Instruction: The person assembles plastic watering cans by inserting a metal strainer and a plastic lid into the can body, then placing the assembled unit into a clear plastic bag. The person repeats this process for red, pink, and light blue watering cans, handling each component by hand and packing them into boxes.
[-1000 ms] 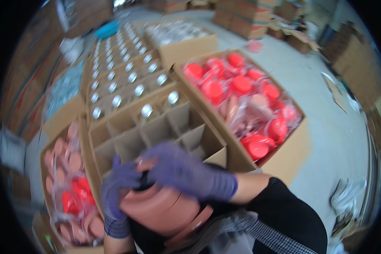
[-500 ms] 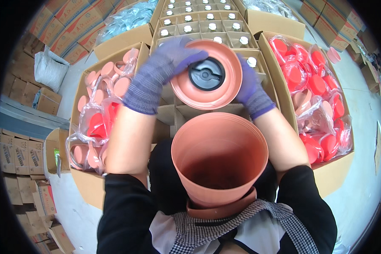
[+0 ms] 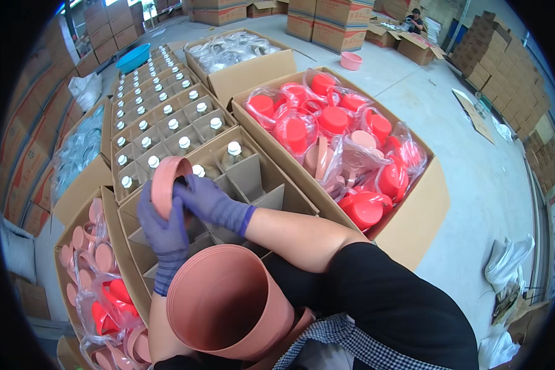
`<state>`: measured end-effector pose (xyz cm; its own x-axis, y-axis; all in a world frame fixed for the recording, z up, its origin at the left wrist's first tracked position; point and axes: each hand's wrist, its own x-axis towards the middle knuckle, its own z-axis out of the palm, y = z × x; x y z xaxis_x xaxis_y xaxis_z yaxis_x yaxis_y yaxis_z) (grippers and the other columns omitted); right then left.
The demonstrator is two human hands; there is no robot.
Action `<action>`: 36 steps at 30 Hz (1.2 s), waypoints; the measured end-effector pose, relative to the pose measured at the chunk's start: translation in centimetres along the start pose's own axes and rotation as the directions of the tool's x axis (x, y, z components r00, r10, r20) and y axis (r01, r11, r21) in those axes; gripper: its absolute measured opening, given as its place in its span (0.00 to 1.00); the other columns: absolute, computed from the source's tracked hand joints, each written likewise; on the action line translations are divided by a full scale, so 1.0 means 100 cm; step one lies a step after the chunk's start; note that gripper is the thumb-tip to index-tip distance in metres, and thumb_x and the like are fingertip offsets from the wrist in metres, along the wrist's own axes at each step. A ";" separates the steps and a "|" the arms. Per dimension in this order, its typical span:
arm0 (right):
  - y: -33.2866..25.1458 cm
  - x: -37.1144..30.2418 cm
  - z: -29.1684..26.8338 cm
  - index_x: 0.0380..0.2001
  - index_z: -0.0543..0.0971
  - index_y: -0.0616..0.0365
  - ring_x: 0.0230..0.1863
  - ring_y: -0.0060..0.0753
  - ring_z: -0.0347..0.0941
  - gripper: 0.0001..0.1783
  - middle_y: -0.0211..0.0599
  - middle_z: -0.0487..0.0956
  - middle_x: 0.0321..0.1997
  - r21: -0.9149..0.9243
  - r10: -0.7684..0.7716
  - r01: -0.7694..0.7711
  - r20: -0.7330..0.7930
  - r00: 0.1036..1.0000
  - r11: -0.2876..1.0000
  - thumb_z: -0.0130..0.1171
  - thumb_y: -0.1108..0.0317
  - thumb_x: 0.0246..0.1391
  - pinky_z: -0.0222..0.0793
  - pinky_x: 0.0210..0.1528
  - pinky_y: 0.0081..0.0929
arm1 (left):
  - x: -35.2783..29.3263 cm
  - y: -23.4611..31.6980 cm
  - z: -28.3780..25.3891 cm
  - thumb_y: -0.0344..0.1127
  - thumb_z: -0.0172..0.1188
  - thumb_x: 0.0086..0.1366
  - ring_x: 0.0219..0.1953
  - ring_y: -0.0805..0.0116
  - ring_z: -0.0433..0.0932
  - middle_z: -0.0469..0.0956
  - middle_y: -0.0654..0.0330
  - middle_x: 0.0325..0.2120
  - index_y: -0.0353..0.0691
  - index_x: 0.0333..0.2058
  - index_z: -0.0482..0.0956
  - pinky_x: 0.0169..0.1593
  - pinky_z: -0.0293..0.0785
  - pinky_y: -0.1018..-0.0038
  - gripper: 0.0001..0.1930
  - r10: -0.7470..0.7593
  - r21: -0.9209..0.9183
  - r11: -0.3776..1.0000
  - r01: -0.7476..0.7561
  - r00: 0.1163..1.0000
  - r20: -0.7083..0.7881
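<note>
My left hand (image 3: pixel 164 225) grips a pink round lid (image 3: pixel 163 188) by its rim, fingers wrapped around its outer side. The lid stands nearly edge-on, its hollow side turned to the right. My right hand (image 3: pixel 213 200) is closed at that hollow side, its fingertips hidden inside by the black centre piece (image 3: pixel 180 181). Below both hands, a large pink tub (image 3: pixel 228 302) stands on my lap, tilted, with its mouth up. Just beneath the lid is a divided carton (image 3: pixel 283 176) holding a few white-capped clear bottles.
Right of the carton stands an open box of bagged red and pink lids (image 3: pixel 333 120). A similar box (image 3: pixel 98 259) is at the left. Farther cartons hold rows of white-capped bottles (image 3: pixel 172 123). A person (image 3: pixel 415 21) works far back, beyond a pink basin (image 3: pixel 351 60).
The view has swung to the right. The lid has turned from facing me to edge-on, and my right hand has moved from its rim to its inner side.
</note>
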<state>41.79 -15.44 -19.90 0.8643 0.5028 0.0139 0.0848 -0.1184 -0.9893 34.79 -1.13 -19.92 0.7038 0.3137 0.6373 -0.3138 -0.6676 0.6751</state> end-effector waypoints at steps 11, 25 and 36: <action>0.009 -0.004 -0.021 0.76 0.51 0.56 0.72 0.58 0.63 0.60 0.61 0.63 0.71 -0.274 -0.362 0.319 -0.121 0.924 0.907 0.72 0.45 0.49 0.64 0.70 0.46 | -0.006 0.013 0.007 0.31 0.62 0.65 0.66 0.58 0.66 0.69 0.49 0.62 0.32 0.68 0.62 0.71 0.59 0.63 0.34 -0.089 -0.271 0.958 0.094 0.996 0.031; -0.001 -0.003 -0.100 0.52 0.77 0.54 0.50 0.38 0.77 0.23 0.43 0.80 0.49 0.004 -0.381 0.381 -0.043 0.924 0.925 0.62 0.53 0.59 0.73 0.54 0.35 | -0.021 0.018 0.010 0.40 0.70 0.61 0.63 0.39 0.65 0.68 0.41 0.60 0.39 0.67 0.66 0.66 0.63 0.52 0.37 0.305 0.097 0.928 -0.361 0.881 0.361; 0.103 -0.046 -0.113 0.30 0.84 0.50 0.34 0.54 0.79 0.15 0.46 0.84 0.33 -0.784 -0.469 0.331 0.058 0.881 0.525 0.64 0.51 0.50 0.76 0.42 0.48 | -0.048 -0.018 0.011 0.43 0.68 0.67 0.47 0.69 0.80 0.82 0.56 0.44 0.37 0.56 0.78 0.54 0.76 0.72 0.24 -0.404 0.416 0.909 -0.007 0.223 0.887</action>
<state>44.30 -28.64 -28.48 0.6933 0.5484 0.4675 0.7193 -0.5671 -0.4014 32.68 -2.22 -24.61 0.8493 -0.2592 -0.4599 -0.0254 -0.8902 0.4548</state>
